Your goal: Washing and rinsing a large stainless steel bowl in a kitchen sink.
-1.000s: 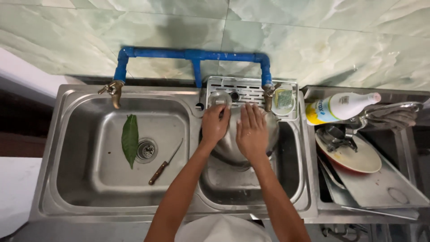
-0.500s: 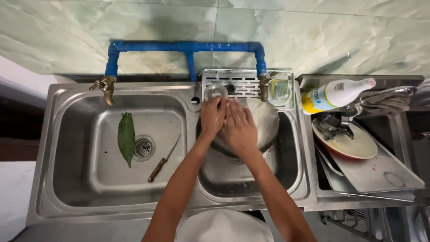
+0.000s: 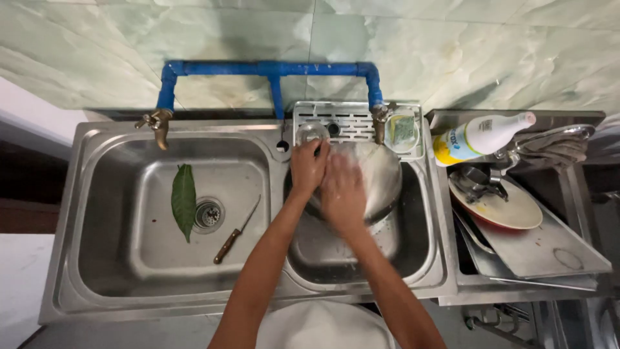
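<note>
From the head camera, looking straight down, a double stainless steel sink (image 3: 90, 213) fills the middle of the scene. Both hands work in the right basin, over a round steel bowl (image 3: 381, 171) that sits tilted against the far wall of that basin, under the right brass tap (image 3: 380, 119). The left hand (image 3: 309, 167) lies at the bowl's left rim, fingers curled over the edge in a grasping grip. The right hand (image 3: 342, 192) lies flat against the bowl's inner surface just beside the left; it is blurred, and whether its grip is clenched on anything cannot be told.

In the left basin a green leaf (image 3: 183, 200) lies just left of the drain (image 3: 208, 214), and a knife with a wooden handle (image 3: 236, 231) lies slantwise to the right of it. The left brass tap (image 3: 155, 123) hangs over the far edge of that basin, and a blue pipe (image 3: 268, 68) runs along the tiled wall joining both taps.

Behind the right basin is a white slotted rack (image 3: 352, 119) holding a small tub with a sponge (image 3: 402, 131). To the right, a white and yellow bottle (image 3: 481, 137) lies on its side, near a cream plate (image 3: 500, 207) stacked on steel trays (image 3: 549, 249).
</note>
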